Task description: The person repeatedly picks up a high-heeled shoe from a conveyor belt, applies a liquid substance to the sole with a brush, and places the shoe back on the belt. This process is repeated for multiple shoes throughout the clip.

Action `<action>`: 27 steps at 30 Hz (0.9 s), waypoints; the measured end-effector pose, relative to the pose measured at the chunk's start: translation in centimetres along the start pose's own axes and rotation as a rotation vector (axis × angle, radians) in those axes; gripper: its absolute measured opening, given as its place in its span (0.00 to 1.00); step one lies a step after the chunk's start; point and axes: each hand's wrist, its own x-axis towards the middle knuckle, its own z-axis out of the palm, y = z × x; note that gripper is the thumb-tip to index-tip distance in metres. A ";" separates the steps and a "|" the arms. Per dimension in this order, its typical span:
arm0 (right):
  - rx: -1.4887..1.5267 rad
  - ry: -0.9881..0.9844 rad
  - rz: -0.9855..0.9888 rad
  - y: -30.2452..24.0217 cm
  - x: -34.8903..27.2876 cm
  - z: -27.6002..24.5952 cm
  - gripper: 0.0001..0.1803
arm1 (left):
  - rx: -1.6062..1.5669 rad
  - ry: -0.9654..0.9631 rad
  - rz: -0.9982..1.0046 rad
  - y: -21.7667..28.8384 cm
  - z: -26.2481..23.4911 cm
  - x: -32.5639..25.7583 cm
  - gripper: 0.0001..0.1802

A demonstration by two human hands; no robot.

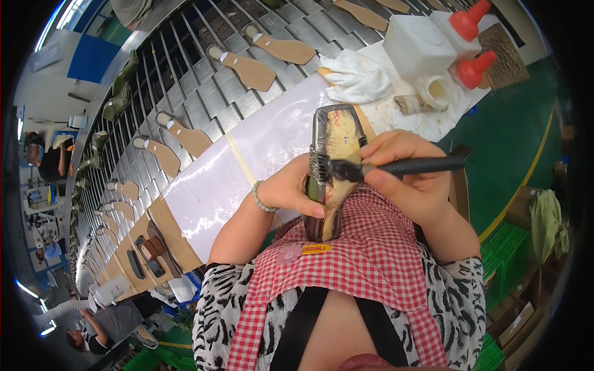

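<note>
My left hand, a beaded bracelet at its wrist, grips a shoe upper on a last by its side. The shoe's underside faces up; it is pale yellow inside a dark, pleated rim. My right hand is closed around the black handle of a brush, which points left. The dark brush head touches the underside near the middle, close to the left rim. Part of the shoe is hidden behind my left fingers and the brush.
Ahead lies a slatted metal conveyor bearing several tan insoles. At the right stand white bottles with red caps, a white glove and a whitish cup. Small brushes lie at left. Two people work farther left.
</note>
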 end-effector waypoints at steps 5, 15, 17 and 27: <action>0.061 -0.080 0.112 -0.5 -0.6 -1.9 0.10 | 0.001 0.005 -0.032 -0.4 -0.1 -0.1 0.50; -0.816 0.528 0.198 2.5 1.3 -16.7 0.12 | -0.152 0.411 -0.035 -5.6 -0.8 -1.0 0.56; -0.927 0.479 0.227 3.6 1.7 -18.0 0.12 | -0.229 0.387 -0.014 -5.7 -1.6 -1.4 0.55; -0.859 0.376 0.322 4.5 2.1 -19.2 0.10 | -0.208 0.459 0.029 -4.3 -1.3 -2.1 0.56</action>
